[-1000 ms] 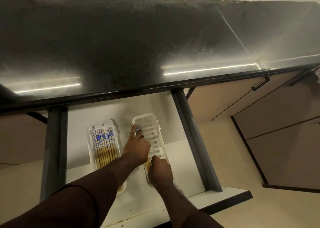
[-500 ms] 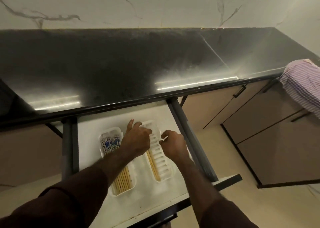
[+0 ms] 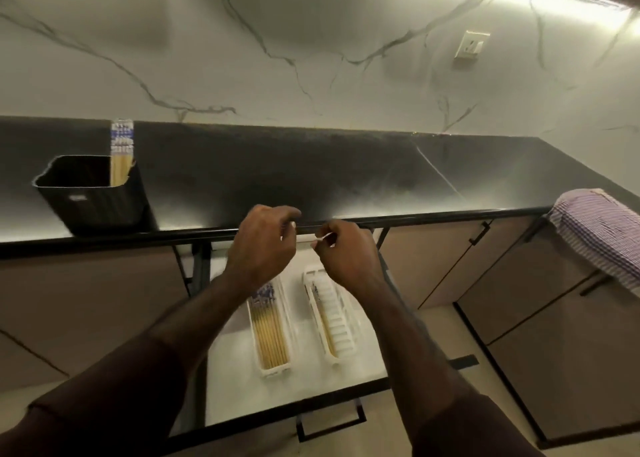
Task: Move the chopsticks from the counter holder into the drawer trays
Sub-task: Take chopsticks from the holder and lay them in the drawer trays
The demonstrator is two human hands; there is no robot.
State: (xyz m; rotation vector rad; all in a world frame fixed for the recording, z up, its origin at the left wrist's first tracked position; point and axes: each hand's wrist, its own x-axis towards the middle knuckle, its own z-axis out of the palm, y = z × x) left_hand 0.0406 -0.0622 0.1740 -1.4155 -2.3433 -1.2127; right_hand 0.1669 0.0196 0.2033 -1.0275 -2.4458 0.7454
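Note:
A black holder (image 3: 93, 193) stands on the dark counter at the left, with a bundle of blue-and-white-topped chopsticks (image 3: 121, 153) upright in its right corner. In the open white drawer (image 3: 235, 370) below lie two white trays. The left tray (image 3: 273, 371) is packed with several chopsticks (image 3: 268, 332). The right tray (image 3: 337, 318) holds one or two along its left side. My left hand (image 3: 263, 245) and my right hand (image 3: 346, 252) hover above the drawer at the counter's front edge, fingers loosely curled, nothing in either.
The black counter (image 3: 311, 169) runs to the right under a marble wall with a socket (image 3: 471, 46). A striped purple cloth (image 3: 602, 234) hangs over the counter edge at the far right. Closed cabinet doors (image 3: 519, 283) sit right of the drawer.
Both hands have lifted out of the trays up to the counter's edge, leaving chopsticks in the right tray. My view has tilted up, and the holder now shows at left.

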